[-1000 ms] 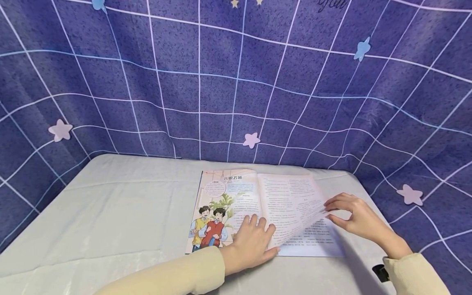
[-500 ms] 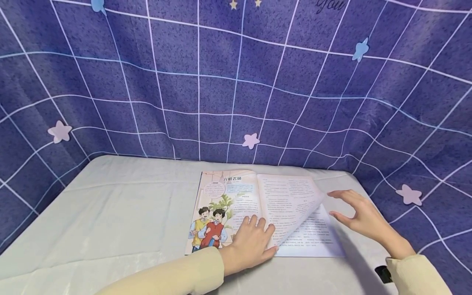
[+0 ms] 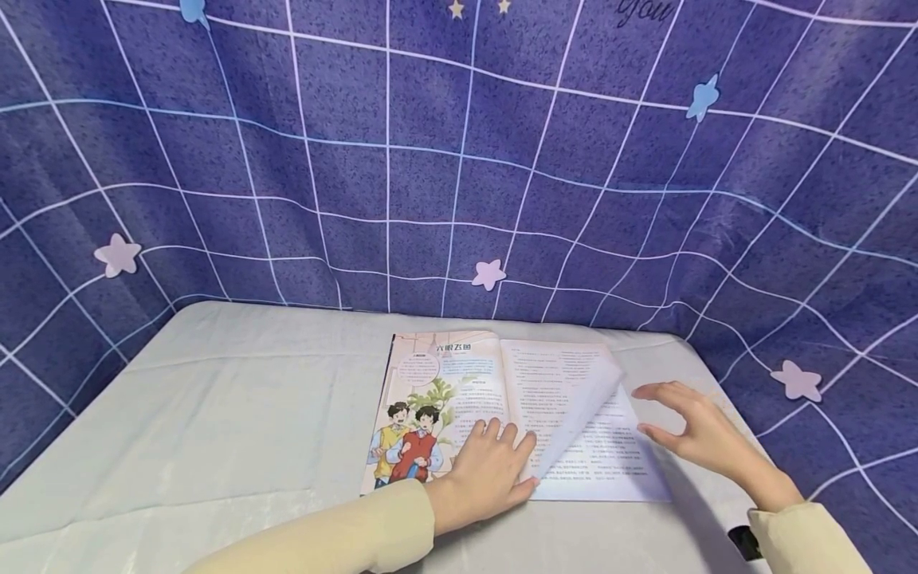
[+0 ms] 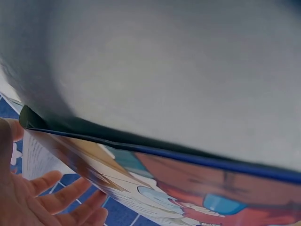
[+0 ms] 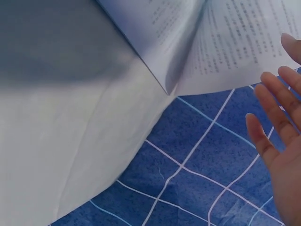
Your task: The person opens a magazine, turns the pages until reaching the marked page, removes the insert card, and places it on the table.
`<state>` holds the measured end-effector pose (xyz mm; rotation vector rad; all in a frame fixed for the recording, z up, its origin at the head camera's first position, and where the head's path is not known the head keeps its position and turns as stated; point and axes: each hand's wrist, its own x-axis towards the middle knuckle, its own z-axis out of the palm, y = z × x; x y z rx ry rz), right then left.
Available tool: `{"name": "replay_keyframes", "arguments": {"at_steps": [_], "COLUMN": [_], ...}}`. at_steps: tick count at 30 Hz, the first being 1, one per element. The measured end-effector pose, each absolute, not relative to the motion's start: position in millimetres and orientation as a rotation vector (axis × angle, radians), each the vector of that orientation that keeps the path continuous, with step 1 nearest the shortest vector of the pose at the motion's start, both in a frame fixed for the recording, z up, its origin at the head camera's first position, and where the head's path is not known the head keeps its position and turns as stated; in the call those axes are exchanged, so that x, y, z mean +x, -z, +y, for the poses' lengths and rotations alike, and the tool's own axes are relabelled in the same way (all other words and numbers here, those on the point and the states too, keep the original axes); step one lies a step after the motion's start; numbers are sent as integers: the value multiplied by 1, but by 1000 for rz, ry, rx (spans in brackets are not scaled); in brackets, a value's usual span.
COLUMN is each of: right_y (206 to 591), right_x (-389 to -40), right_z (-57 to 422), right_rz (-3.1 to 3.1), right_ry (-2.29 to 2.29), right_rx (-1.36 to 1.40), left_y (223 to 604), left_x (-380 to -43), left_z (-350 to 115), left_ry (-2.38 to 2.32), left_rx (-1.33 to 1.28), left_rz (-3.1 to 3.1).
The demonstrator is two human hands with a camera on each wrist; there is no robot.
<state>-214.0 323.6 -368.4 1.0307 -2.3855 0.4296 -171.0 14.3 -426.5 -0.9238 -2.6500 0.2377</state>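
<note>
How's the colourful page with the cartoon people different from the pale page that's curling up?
The colourful paper page shows two big cartoon people; on the pale paper page I see only printed words. The colourful page lies mostly flat, while the pale page's outer corner curls up and over. Both have printed words and belong to one open book.

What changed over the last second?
The right hand has let go of the lifted page, whose free edge has curled further left and away from the person, baring more of the page beneath. The left hand still rests on the open magazine, which stayed put.
</note>
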Motion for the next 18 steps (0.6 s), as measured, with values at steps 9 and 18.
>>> {"name": "replay_keyframes", "arguments": {"at_steps": [9, 18], "right_y": [382, 393], "right_x": [-209, -204], "right_z": [321, 317], "right_rz": [-2433, -2456], "right_ry": [-435, -438], "right_rx": [1052, 1062], "left_y": [428, 425], "left_x": [-172, -172], "left_z": [13, 11], "left_ry": [-207, -193], "left_rx": [-925, -907], "left_rz": [-2599, -2564]}}
